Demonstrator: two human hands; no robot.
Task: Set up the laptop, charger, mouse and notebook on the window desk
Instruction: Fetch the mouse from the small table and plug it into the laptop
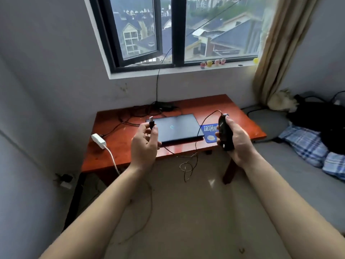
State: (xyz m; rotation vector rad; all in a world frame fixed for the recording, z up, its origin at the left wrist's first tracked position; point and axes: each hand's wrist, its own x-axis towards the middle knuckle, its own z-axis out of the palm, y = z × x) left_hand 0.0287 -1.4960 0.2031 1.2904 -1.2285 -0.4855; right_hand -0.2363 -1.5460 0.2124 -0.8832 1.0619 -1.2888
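Black mouse (225, 135) gripped upright in right hand (238, 144), fingers (231, 126) curled round it. USB plug (151, 122) pinched by left hand (143, 146), thumb against fingertips. Thin cable (196, 152) sagging between both. Just beyond fingers, closed laptop (177, 128) on red-brown desk (115, 150); blue mouse pad (209, 136) behind mouse; white charger (98, 141) left of left fingers.

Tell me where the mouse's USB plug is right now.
In the head view, the USB plug is pinched in the left hand, centre-left, in front of the closed laptop. The right hand holds the mouse.
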